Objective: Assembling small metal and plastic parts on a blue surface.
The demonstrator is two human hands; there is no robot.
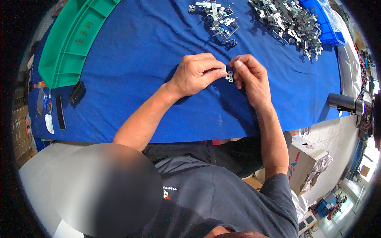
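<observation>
Over the middle of the blue cloth, my left hand (pixel 198 74) pinches a small silver metal bracket (pixel 229 77) with holes between thumb and fingertips. Close on its right is my right hand (pixel 253 77), its thumb and index finger pressed together beside the bracket; whatever lies between them is too small to make out. Beyond my hands lies a small group of metal hinge-like assemblies (pixel 218 20) with bent wire parts. A much larger heap of similar metal assemblies (pixel 287 23) covers the far right.
A green plastic bin (pixel 65 59) stands at the left, with a black object (pixel 77 94) and a black strip (pixel 60 112) near it. Behind the heap is a blue bin (pixel 327 25). A dark grey cylinder (pixel 341 102) sits at the right edge, above a cardboard box (pixel 303 158).
</observation>
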